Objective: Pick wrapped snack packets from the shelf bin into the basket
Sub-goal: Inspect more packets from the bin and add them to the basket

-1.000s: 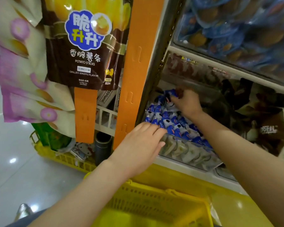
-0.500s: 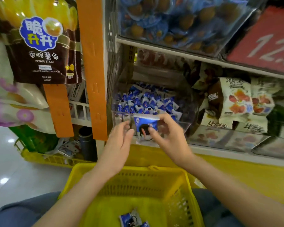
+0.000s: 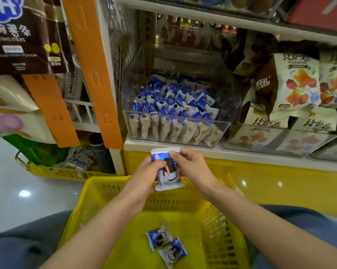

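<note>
Two loose packets (image 3: pixel 159 238) lie just beside each other on the floor of the yellow basket (image 3: pixel 218 228), nearest the person. Above the basket's far rim, the left hand (image 3: pixel 145 174) and the right hand (image 3: pixel 192 166) share one blue-and-white held packet (image 3: pixel 169 180). The left fingers curl round its left edge, and the right thumb and fingers pinch its upper right corner. The step in hand looks like the drop. To do it well, draw the packet back over the basket's open middle and lower it. Then release both pinches together, so it lands flat by the others rather than catching the rim. Beyond, on the shelf (image 3: pixel 241 153), the clear bin (image 3: pixel 175 133) holds rows of stock packets (image 3: pixel 173 101).
</note>
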{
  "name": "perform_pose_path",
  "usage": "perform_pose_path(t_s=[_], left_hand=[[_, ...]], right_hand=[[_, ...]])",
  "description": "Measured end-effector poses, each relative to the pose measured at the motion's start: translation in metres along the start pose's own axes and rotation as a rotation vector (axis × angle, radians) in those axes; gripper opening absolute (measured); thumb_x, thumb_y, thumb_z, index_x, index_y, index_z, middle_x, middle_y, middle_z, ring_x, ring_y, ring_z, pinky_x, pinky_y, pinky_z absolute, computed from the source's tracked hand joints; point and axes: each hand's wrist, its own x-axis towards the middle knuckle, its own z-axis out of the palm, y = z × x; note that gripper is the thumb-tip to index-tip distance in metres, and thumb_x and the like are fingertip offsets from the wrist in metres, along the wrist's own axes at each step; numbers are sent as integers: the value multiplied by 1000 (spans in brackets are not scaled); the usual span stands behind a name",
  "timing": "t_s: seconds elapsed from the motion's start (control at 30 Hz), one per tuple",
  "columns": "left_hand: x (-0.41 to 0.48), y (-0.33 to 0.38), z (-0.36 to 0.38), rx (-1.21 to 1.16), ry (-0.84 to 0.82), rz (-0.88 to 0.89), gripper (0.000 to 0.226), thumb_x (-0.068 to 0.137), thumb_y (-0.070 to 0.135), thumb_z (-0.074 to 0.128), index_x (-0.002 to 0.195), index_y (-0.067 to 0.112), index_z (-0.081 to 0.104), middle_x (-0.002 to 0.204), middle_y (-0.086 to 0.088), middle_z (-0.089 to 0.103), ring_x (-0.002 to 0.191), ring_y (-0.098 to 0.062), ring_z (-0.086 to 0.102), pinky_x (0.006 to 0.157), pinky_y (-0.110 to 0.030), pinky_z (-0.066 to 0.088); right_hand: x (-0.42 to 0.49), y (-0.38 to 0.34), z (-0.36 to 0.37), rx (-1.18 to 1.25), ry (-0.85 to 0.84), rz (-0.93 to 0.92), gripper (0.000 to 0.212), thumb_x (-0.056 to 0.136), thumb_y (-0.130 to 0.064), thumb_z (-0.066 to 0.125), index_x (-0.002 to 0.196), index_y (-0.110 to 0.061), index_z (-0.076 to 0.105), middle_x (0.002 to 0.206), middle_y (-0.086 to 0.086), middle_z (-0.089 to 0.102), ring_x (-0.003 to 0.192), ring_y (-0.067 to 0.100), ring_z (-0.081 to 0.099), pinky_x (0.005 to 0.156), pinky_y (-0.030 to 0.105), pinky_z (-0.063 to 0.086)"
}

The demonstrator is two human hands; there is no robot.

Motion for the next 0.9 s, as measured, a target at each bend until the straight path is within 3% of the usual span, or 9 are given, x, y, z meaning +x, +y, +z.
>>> perform_pose_path(t_s=[0.13, 0.2, 0.27, 0.33, 0.47, 0.57, 0.7, 0.87, 0.9], left_hand=[[1, -3, -1, -52, 43, -7, 19, 96, 37, 43, 104, 28, 59, 92, 0, 71, 77, -13, 67, 69, -32, 51], [1, -5, 0, -80, 55, -13, 26, 98, 35, 39, 110, 22, 58, 96, -7, 70, 79, -17, 67, 69, -33, 51], [0, -6, 1, -100, 55, -20, 29, 99, 32, 38, 115, 17, 58, 100, -11, 69, 86, -23, 68, 79, -41, 54], [0, -6, 2, -111, 74, -26, 29, 99, 30, 39, 114, 15, 59, 100, -12, 70, 88, -25, 68, 84, -45, 54], [1, -4, 0, -191, 92, -55, 20, 97, 28, 44, 102, 18, 61, 84, -6, 69, 74, -17, 67, 69, -37, 52], [-1, -3, -1, -219, 59, -89, 22, 96, 30, 46, 103, 16, 62, 88, -8, 69, 79, -19, 66, 75, -40, 52], [-5, -4, 2, -194, -2, -78, 28, 92, 34, 52, 112, 17, 62, 100, -6, 72, 94, -19, 67, 88, -38, 49], [-11, -4, 3, -27, 33, 32, 29, 84, 25, 66, 111, 19, 57, 103, -4, 69, 93, -16, 66, 82, -32, 50], [-11, -4, 2, -8, 51, 62, 30, 83, 24, 66, 112, 19, 56, 102, -4, 68, 91, -14, 67, 77, -28, 52]], right_hand=[[1, 3, 2, -79, -34, -39, 26, 91, -18, 57, 87, 7, 59, 81, 21, 62, 76, 18, 56, 72, 38, 49], [1, 6, 3, -135, -21, -87, 15, 90, -18, 58, 78, -9, 60, 76, 7, 62, 70, 11, 56, 63, 29, 46], [-2, 9, 6, -172, -13, -120, 21, 90, -20, 59, 70, -22, 54, 70, -5, 57, 62, 5, 54, 56, 19, 42], [-4, 12, 10, -178, 5, -152, 16, 90, -20, 59, 75, -20, 56, 74, -2, 61, 68, 10, 59, 61, 25, 49], [-11, 11, 8, -454, 42, -562, 6, 91, -18, 57, 92, -13, 60, 90, -2, 59, 84, 7, 55, 72, 25, 50], [-14, 10, 3, -609, 45, -723, 7, 90, -19, 56, 94, -14, 60, 91, -5, 57, 84, 4, 54, 69, 24, 50], [-17, 9, 4, -359, 137, -515, 6, 90, -22, 59, 86, -26, 59, 82, -12, 63, 77, 2, 59, 64, 18, 49], [-16, 1, 1, 87, 207, -110, 5, 92, -19, 55, 87, -19, 56, 93, 7, 67, 82, 19, 67, 66, 37, 56], [-17, 0, -1, 156, 206, -72, 3, 92, -18, 54, 90, -16, 55, 96, 9, 66, 80, 16, 68, 63, 33, 57]])
